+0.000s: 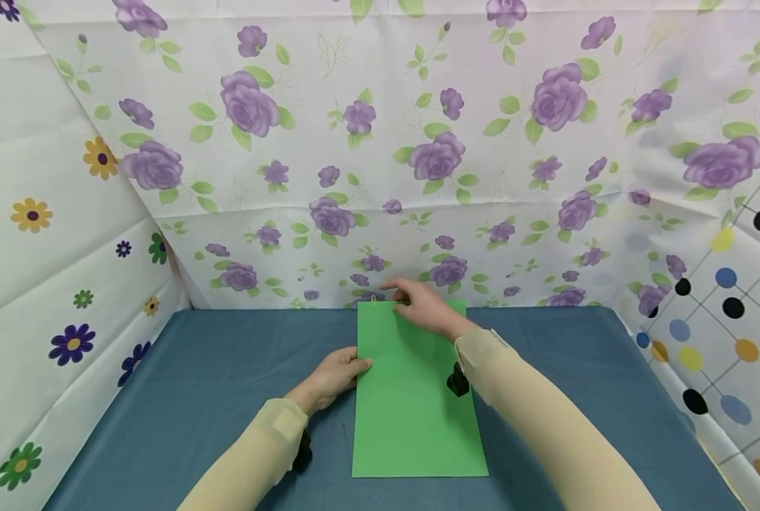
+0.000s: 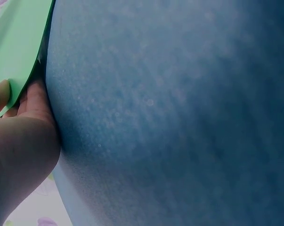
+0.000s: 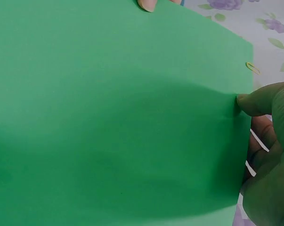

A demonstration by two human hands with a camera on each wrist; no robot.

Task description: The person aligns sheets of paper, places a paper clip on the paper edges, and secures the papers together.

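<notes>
A green sheet of paper (image 1: 411, 404) lies lengthwise on the blue cloth, its far edge near the back wall. My left hand (image 1: 333, 375) pinches its left edge, thumb on top and fingers (image 2: 36, 96) underneath. At the far edge my right hand (image 1: 427, 309) grips the sheet, the thumb (image 3: 257, 100) on its face and the other fingers behind. A small yellowish paper clip (image 1: 374, 299) sits on that far edge, left of the right hand; part of its loop (image 3: 252, 68) sticks out past the paper.
Blue cloth (image 1: 239, 383) covers the table. White floral sheeting (image 1: 367, 177) rises behind it, with flowered sheeting (image 1: 41, 284) on the left and dotted sheeting (image 1: 731, 312) on the right. A small black device (image 1: 458, 381) hangs under the right wrist.
</notes>
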